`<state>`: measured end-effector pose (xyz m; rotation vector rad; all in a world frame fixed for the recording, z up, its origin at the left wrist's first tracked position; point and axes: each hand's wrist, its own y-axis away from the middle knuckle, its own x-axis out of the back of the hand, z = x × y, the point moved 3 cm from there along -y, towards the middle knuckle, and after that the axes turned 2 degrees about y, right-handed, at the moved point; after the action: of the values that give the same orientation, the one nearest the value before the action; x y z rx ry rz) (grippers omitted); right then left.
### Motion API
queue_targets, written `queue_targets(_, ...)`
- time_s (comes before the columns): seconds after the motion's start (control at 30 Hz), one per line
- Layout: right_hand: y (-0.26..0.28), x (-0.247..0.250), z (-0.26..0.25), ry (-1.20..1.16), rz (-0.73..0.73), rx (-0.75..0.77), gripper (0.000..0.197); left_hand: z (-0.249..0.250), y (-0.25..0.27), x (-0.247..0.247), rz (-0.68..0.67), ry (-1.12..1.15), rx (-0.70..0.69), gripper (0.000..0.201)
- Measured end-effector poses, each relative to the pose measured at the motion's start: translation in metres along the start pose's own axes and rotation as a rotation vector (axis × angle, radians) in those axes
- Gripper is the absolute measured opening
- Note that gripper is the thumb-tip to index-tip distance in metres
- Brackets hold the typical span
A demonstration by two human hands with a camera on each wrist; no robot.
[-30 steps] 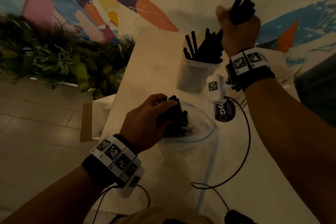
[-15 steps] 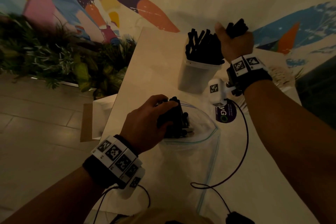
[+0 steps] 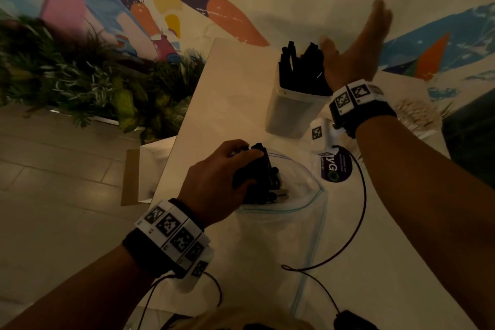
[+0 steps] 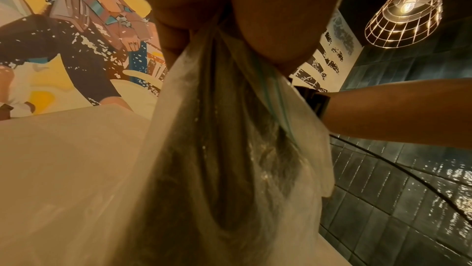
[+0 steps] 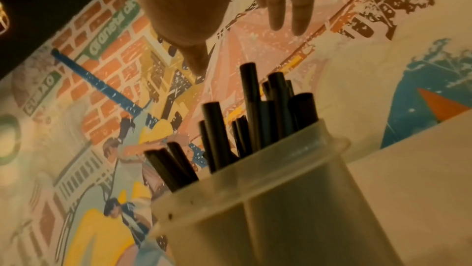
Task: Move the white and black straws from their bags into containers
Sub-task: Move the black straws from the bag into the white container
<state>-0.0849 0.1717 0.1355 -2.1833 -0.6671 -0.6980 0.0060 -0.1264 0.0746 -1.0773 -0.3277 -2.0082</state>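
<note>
A translucent container (image 3: 292,115) (image 5: 268,209) stands at the far middle of the white table (image 3: 235,94), with several black straws (image 3: 300,67) (image 5: 255,113) upright in it. My right hand (image 3: 359,51) (image 5: 230,8) hovers just right of and above the straws, its fingers straight and holding nothing. Nearer to me, my left hand (image 3: 222,177) grips the mouth of a clear zip bag (image 3: 289,220) (image 4: 230,149) together with a bundle of black straws (image 3: 262,174) sticking out of it.
A round dark sticker (image 3: 336,169) lies on the table by the right wrist camera. White straws (image 3: 417,115) show at the right behind my forearm. Plants (image 3: 80,83) line the floor on the left, under a painted wall. Black cables (image 3: 348,236) trail over the table.
My right hand lowered its bunch of black straws into the container, let go and spread its fingers. The left hand stayed on the bag and its straws.
</note>
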Motion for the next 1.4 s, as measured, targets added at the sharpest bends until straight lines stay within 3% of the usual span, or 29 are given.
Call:
queue_targets(0.1,0.007,-0.03,0.014,0.249,-0.427,0.064,0.062,0.001,-0.001,0.0,0.0,0.005,-0.003,0.054)
queue_targets(0.17,0.014,-0.037,0.018,0.331,-0.585,0.147,0.064,0.002,-0.002,0.0,0.002,0.008,-0.005,0.054)
queue_targets(0.33,0.008,-0.031,0.017,0.296,-0.586,0.043,0.064,0.002,-0.004,-0.001,-0.004,0.001,0.001,0.054)
queue_targets(0.4,0.012,-0.018,0.009,0.221,-0.441,0.056,0.067,0.002,-0.004,0.0,0.005,0.011,0.002,0.053)
queue_targets(0.47,0.025,0.001,-0.005,0.071,-0.266,0.118,0.054,0.003,-0.004,0.0,0.006,0.01,-0.001,0.053)
queue_targets(0.53,0.048,0.022,-0.017,-0.043,-0.247,0.122,0.039,0.002,-0.003,-0.001,0.008,-0.003,-0.009,0.053)
queue_targets(0.63,0.096,0.047,-0.03,-0.309,-0.607,-0.002,0.029,0.0,-0.003,-0.001,0.0,-0.008,0.005,0.053)
queue_targets(0.7,0.129,0.062,-0.033,-0.472,-0.883,-0.084,0.051,0.0,-0.003,-0.001,-0.001,0.002,-0.002,0.052)
queue_targets(0.77,0.159,0.072,-0.031,-0.429,-1.112,-0.093,0.077,0.001,-0.004,-0.001,0.0,0.005,-0.014,0.051)
queue_targets(0.83,0.182,0.073,-0.026,-0.358,-1.208,-0.053,0.095,0.001,-0.004,-0.002,0.009,0.003,-0.026,0.05)
queue_targets(0.97,0.217,0.059,-0.024,-0.412,-1.013,0.069,0.089,0.007,-0.004,-0.004,-0.005,0.002,-0.038,0.046)
queue_targets(1.1,0.231,0.045,-0.013,-0.44,-0.86,0.033,0.08,0.007,-0.001,-0.004,-0.058,0.029,-0.057,0.046)
queue_targets(1.4,0.233,0.041,-0.008,-0.379,-0.574,0.079,0.034,0.006,0.004,-0.001,-0.088,0.138,-0.054,0.05)
